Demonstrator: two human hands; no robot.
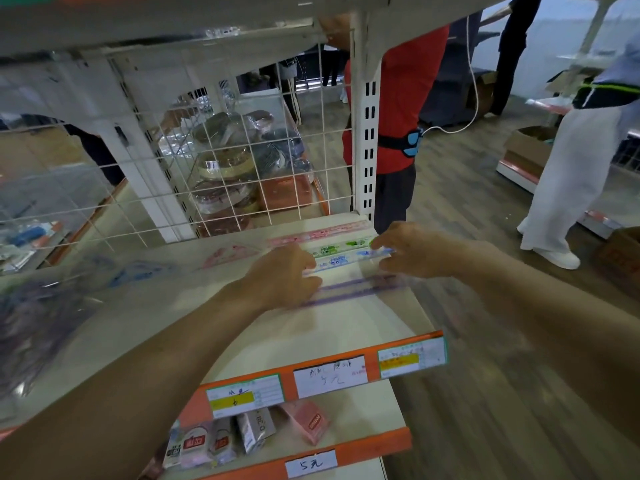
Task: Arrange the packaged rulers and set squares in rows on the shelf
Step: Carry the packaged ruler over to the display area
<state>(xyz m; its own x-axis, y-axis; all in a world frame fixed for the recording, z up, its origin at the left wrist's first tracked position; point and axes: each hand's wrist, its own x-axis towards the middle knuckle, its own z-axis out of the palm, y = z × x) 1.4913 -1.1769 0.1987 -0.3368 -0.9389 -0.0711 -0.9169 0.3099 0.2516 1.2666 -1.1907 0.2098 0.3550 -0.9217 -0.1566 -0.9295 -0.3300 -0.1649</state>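
At centre frame, on the white shelf (pixel 381 320), both hands hold a blue packaged ruler (pixel 346 261): the right hand (pixel 412 251) pinches its right end and the left hand (pixel 287 275) curls over its left. The slick wrapping could let it ride onto the green ruler (pixel 343 247) or knock the purple ruler (pixel 356 289) askew.

Both arms bare, stretched forward. Left forearm enters from lower left, rising diagonally. Left hand (pixel 287 275) back up, fingers curled, thumb below, pinching left end of packaged ruler (pixel 346 259). Right forearm enters from right edge, angled inward. Right hand (pixel 415 251) back up, fingertips and thumb pinching same ruler's right end. Hands near each other, not touching. Fingers slightly blurred.
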